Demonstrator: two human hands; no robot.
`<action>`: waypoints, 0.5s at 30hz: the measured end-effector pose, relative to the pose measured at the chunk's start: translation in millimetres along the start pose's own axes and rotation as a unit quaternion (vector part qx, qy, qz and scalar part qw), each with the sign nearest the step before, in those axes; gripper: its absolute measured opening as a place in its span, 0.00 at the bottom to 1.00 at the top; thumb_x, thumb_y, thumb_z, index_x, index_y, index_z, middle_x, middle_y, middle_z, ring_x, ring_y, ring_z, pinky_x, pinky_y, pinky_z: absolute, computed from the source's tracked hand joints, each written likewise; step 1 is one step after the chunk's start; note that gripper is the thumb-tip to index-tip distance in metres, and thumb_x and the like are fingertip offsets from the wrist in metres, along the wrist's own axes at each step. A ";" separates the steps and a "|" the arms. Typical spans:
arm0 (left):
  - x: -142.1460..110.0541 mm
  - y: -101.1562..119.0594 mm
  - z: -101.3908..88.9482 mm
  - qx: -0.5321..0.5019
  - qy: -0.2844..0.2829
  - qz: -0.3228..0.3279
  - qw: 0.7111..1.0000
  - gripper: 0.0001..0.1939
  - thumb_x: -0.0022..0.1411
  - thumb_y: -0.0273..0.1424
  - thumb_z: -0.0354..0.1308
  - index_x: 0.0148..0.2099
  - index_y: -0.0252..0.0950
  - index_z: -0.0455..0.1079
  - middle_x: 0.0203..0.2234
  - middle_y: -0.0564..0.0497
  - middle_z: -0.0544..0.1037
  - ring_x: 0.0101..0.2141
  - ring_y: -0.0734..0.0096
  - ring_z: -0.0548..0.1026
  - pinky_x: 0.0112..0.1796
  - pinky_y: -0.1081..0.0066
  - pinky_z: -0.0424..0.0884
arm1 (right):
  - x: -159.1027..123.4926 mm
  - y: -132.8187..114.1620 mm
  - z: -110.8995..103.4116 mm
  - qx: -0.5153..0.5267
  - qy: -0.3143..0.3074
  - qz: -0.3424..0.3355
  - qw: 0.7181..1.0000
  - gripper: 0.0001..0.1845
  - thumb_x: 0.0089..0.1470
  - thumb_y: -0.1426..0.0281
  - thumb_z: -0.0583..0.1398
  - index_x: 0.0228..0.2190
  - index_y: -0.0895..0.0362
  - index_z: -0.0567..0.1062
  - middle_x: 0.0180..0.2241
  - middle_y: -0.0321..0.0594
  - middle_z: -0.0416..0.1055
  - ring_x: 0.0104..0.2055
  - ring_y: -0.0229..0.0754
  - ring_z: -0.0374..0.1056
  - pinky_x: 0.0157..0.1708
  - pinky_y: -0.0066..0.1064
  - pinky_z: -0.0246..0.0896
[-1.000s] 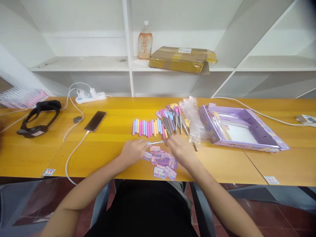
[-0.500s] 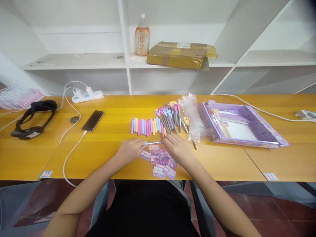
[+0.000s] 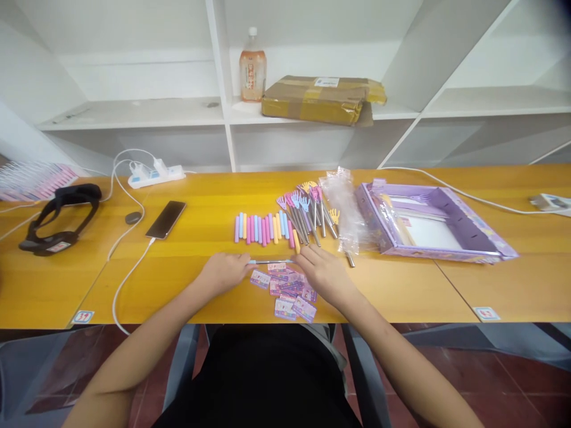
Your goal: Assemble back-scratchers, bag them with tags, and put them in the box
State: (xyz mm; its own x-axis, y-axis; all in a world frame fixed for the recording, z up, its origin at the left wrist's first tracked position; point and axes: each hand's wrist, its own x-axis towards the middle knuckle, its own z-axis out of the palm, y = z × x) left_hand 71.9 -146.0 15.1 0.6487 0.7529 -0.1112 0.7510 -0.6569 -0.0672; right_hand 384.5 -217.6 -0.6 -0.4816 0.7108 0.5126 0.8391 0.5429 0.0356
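Note:
A thin metal back scratcher with light blue ends is stretched level between my two hands. My left hand pinches its left end, and my right hand closes around the other end, hiding part of it. Just beyond lies a row of pastel handle sleeves in pink, purple, blue and yellow. Behind my right hand is a pile of back scratchers with small hand-shaped heads and metal rods. Small printed cards lie scattered on the table below the held rod.
Right of the pile are a clear plastic bag and a purple open box. A phone on a white cable, a black head strap and a power strip occupy the left. A bottle and cardboard box stand on the shelf.
My left hand has moved left, away from my right hand, and a longer stretch of the back scratcher's metal rod now shows between them.

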 end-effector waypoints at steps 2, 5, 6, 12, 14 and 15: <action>-13.0 -41.0 -5.0 0.014 0.004 -0.023 1.000 0.25 0.82 0.47 0.45 0.47 0.36 0.77 0.34 0.41 0.86 0.35 0.52 0.84 0.32 0.66 0.66 | -24.3 36.4 -13.4 -0.011 0.012 0.020 1.000 0.15 0.69 0.82 0.55 0.42 0.55 0.79 0.35 0.44 0.75 0.40 0.48 0.67 0.38 0.37 0.57; -40.4 -116.6 -10.2 0.011 0.022 -0.072 0.997 0.28 0.80 0.52 0.44 0.39 0.39 0.76 0.30 0.44 0.84 0.31 0.55 0.82 0.31 0.66 0.62 | -77.8 108.6 -37.4 -0.066 0.064 0.151 0.984 0.14 0.70 0.75 0.55 0.39 0.51 0.80 0.32 0.46 0.74 0.38 0.50 0.68 0.38 0.39 0.59; -48.9 -137.1 -9.5 0.005 0.035 -0.072 0.997 0.29 0.79 0.53 0.44 0.37 0.40 0.75 0.28 0.45 0.82 0.31 0.56 0.81 0.32 0.66 0.62 | -95.6 129.4 -43.3 -0.081 0.067 0.190 0.976 0.12 0.70 0.70 0.57 0.36 0.50 0.80 0.30 0.47 0.73 0.36 0.51 0.68 0.38 0.40 0.60; -65.4 -162.4 11.6 0.009 0.030 -0.036 0.999 0.32 0.80 0.53 0.39 0.37 0.39 0.75 0.30 0.44 0.83 0.33 0.54 0.81 0.33 0.64 0.61 | -144.4 160.1 -42.5 -0.089 0.017 0.207 0.974 0.12 0.70 0.67 0.57 0.34 0.49 0.79 0.34 0.48 0.79 0.37 0.52 0.71 0.40 0.41 0.64; -64.1 -157.2 14.9 0.005 0.036 -0.036 0.999 0.32 0.80 0.53 0.38 0.37 0.39 0.75 0.30 0.43 0.83 0.33 0.54 0.81 0.33 0.64 0.61 | -143.3 153.8 -39.5 -0.091 0.009 0.205 0.974 0.12 0.70 0.67 0.57 0.35 0.49 0.79 0.34 0.48 0.80 0.38 0.52 0.73 0.41 0.41 0.65; -64.1 -156.2 15.2 0.002 0.039 -0.034 0.999 0.33 0.80 0.54 0.38 0.38 0.39 0.75 0.30 0.43 0.83 0.33 0.54 0.81 0.33 0.64 0.61 | -142.2 152.1 -39.2 -0.093 0.007 0.205 0.974 0.12 0.70 0.67 0.57 0.35 0.50 0.80 0.35 0.47 0.80 0.38 0.51 0.73 0.41 0.41 0.65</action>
State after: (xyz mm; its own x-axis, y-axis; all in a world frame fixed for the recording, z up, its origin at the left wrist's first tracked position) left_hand -88.8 -92.3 17.7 0.6033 0.7970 -0.0286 0.7936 -0.6035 -0.0770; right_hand 590.5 -253.7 -34.4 -0.0932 0.8436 0.5289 0.9923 0.1223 -0.0203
